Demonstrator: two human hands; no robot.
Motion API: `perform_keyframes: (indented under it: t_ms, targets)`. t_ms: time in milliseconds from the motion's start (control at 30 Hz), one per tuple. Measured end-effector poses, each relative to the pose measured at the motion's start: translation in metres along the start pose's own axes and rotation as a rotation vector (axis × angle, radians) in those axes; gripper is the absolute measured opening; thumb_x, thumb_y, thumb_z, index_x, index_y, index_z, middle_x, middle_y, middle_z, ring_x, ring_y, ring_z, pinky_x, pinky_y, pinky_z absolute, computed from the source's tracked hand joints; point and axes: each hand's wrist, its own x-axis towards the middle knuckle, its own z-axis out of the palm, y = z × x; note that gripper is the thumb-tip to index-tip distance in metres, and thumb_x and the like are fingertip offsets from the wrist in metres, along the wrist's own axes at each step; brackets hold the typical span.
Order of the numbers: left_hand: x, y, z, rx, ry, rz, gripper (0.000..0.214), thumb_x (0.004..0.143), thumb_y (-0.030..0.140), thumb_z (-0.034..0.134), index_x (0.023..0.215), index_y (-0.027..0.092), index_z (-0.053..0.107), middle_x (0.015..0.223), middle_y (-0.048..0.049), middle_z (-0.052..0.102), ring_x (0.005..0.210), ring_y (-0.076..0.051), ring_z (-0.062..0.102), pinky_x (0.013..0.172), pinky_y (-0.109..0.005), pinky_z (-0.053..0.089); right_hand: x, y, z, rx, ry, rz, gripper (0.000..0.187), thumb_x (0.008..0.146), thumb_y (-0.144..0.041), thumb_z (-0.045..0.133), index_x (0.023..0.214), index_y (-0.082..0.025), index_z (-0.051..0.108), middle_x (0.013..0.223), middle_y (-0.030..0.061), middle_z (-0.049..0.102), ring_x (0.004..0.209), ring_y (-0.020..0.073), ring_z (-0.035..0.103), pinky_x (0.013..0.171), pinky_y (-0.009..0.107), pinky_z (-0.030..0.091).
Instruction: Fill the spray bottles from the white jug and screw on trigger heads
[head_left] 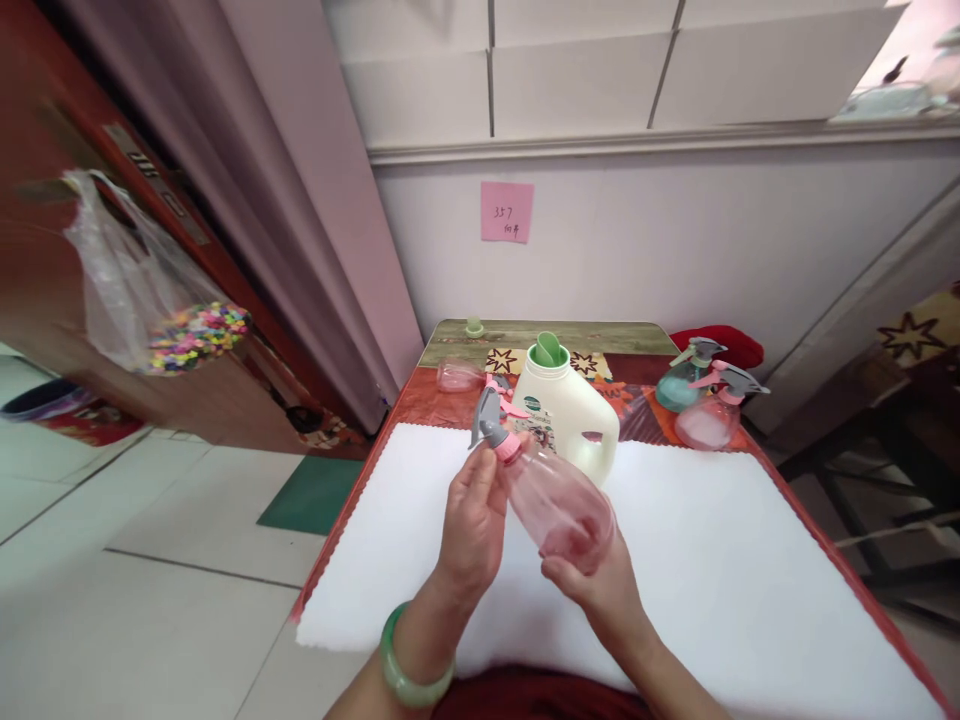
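Both hands grip 1 pink spray bottle (559, 500) above the tabletop (712, 560): left hand (472, 525) closed at its neck, right hand (592, 575) cupping its base. A white detergent jug (570, 415) stands just beyond.

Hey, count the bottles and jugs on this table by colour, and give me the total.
Pink: 3, the held bottle, the right-side pink bottle, the lying bottle
Teal: 1, the teal bottle
White: 1, the white jug
Total: 5
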Motion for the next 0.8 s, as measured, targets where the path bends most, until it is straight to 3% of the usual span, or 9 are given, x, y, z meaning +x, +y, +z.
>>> perform_keyframes:
  t_ms: [133, 267, 333, 400, 533, 567, 633, 733, 800]
  targets:
    - [-0.033, -0.007, -0.015, 0.097, -0.055, -0.109, 0.067, 0.073, 0.053, 0.084, 0.130, 0.029, 0.058, 0.128, -0.0112, 0.069, 0.123, -0.031, 0.063, 0.099, -0.046, 0.052, 0.004, 0.032, -0.003, -0.376, 0.172, -0.280, 0.096, 0.061, -0.046, 0.091, 0.141, -0.025, 0.042, 0.129, 0.0143, 0.064, 0.092, 0.0271, 0.072, 0.073, 0.040, 0.064]
    - [-0.038, -0.002, -0.021, 0.223, -0.033, -0.125, 0.065, 0.072, 0.037, 0.088, 0.127, 0.026, 0.055, 0.121, -0.0100, 0.069, 0.114, -0.028, 0.066, 0.096, -0.040, 0.054, 0.009, 0.041, 0.008, -0.602, 0.085, -0.485, 0.107, 0.070, -0.047, 0.086, 0.155, -0.023, 0.025, 0.137, 0.0187, 0.062, 0.106, 0.0317, 0.072, 0.084, 0.045, 0.064]
    - [-0.018, 0.010, -0.034, 0.310, 0.048, -0.102, 0.070, 0.071, 0.036, 0.086, 0.130, 0.027, 0.050, 0.120, -0.0085, 0.067, 0.111, -0.027, 0.066, 0.090, -0.039, 0.056, 0.011, 0.037, 0.007, -0.654, -0.005, -0.513, 0.109, 0.076, -0.046, 0.083, 0.159, -0.024, 0.015, 0.150, 0.0215, 0.051, 0.109, 0.0312, 0.071, 0.084, 0.046, 0.065]
    - [0.012, 0.029, -0.057, 0.502, 0.125, -0.020, 0.087, 0.061, 0.038, 0.091, 0.133, 0.029, 0.041, 0.129, -0.0100, 0.062, 0.110, -0.028, 0.065, 0.084, -0.040, 0.057, 0.010, 0.034, -0.004, -0.682, -0.052, -0.503, 0.102, 0.082, -0.044, 0.078, 0.161, -0.026, 0.015, 0.154, 0.0214, 0.047, 0.105, 0.0287, 0.072, 0.081, 0.045, 0.065]
    - [0.075, 0.066, -0.114, 1.289, 0.311, 0.076, 0.083, 0.060, 0.046, 0.087, 0.127, 0.021, 0.044, 0.122, -0.0140, 0.061, 0.107, -0.033, 0.064, 0.091, -0.050, 0.053, -0.006, 0.041, -0.052, -0.761, -0.006, -0.328, 0.068, 0.092, -0.041, 0.067, 0.152, -0.026, 0.038, 0.141, 0.0166, 0.059, 0.093, 0.0241, 0.075, 0.064, 0.035, 0.066]
    - [0.088, 0.072, -0.125, 1.436, 0.252, 0.088, 0.080, 0.064, 0.047, 0.082, 0.129, 0.019, 0.045, 0.122, -0.0146, 0.062, 0.111, -0.035, 0.063, 0.094, -0.052, 0.052, -0.012, 0.045, -0.065, -0.781, 0.016, -0.274, 0.061, 0.092, -0.042, 0.066, 0.147, -0.025, 0.047, 0.136, 0.0155, 0.062, 0.088, 0.0232, 0.075, 0.058, 0.032, 0.065]
    - [0.109, 0.079, -0.142, 1.484, 0.149, 0.087, 0.078, 0.061, 0.043, 0.084, 0.128, 0.019, 0.054, 0.127, -0.0145, 0.061, 0.118, -0.036, 0.060, 0.093, -0.048, 0.053, -0.024, 0.052, -0.091, -0.793, 0.071, -0.201, 0.050, 0.091, -0.046, 0.066, 0.135, -0.024, 0.058, 0.133, 0.0144, 0.065, 0.084, 0.0221, 0.076, 0.057, 0.031, 0.065]
    - [0.134, 0.080, -0.151, 1.468, -0.007, 0.014, 0.070, 0.061, 0.043, 0.083, 0.123, 0.018, 0.063, 0.120, -0.0123, 0.068, 0.101, -0.032, 0.068, 0.074, -0.041, 0.058, -0.038, 0.056, -0.121, -0.790, 0.153, -0.120, 0.044, 0.089, -0.052, 0.067, 0.122, -0.024, 0.068, 0.130, 0.0130, 0.068, 0.083, 0.0225, 0.077, 0.068, 0.033, 0.067]
    - [0.149, 0.079, -0.151, 1.472, -0.091, -0.015, 0.066, 0.063, 0.045, 0.081, 0.121, 0.017, 0.066, 0.115, -0.0111, 0.072, 0.093, -0.029, 0.070, 0.070, -0.039, 0.059, -0.042, 0.054, -0.133, -0.799, 0.205, -0.079, 0.043, 0.086, -0.056, 0.068, 0.114, -0.023, 0.072, 0.118, 0.0112, 0.074, 0.081, 0.0233, 0.078, 0.068, 0.031, 0.066]
